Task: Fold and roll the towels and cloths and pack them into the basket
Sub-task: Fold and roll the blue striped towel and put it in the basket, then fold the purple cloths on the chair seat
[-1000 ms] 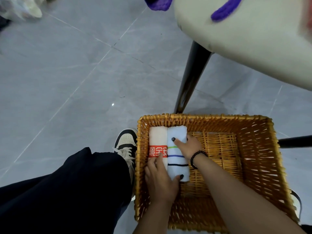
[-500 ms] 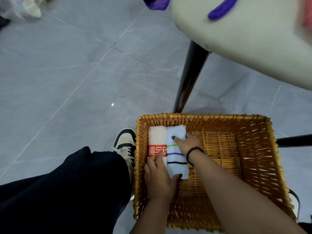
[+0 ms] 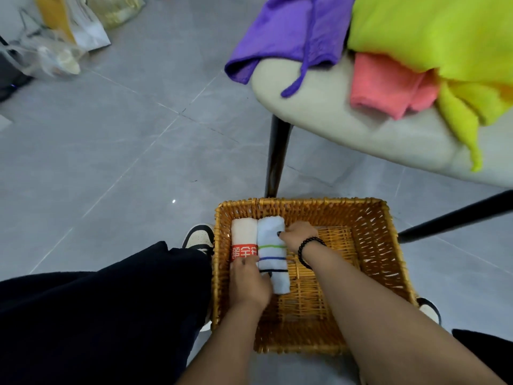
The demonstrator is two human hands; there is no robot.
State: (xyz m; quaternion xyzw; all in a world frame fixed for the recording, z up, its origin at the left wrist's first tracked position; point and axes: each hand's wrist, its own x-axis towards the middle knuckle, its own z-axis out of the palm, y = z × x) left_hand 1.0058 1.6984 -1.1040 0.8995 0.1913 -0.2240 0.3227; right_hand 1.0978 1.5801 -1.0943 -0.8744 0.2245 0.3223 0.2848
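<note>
Two rolled towels laid side by side in the wicker basket (image 3: pixel 369 245), cream towel (image 3: pixel 243 234) under the left hand (image 3: pixel 248 284) fingertips, striped towel (image 3: pixel 270 245) pinched by the right hand (image 3: pixel 298 236), loose cloths (image 3: pixel 388 84) piled beyond on a chair (image 3: pixel 333 120).

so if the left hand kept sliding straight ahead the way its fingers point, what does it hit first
Probably nothing new: the left hand already rests on the cream rolled towel, so it would slide along it toward the basket's far wall.
</note>
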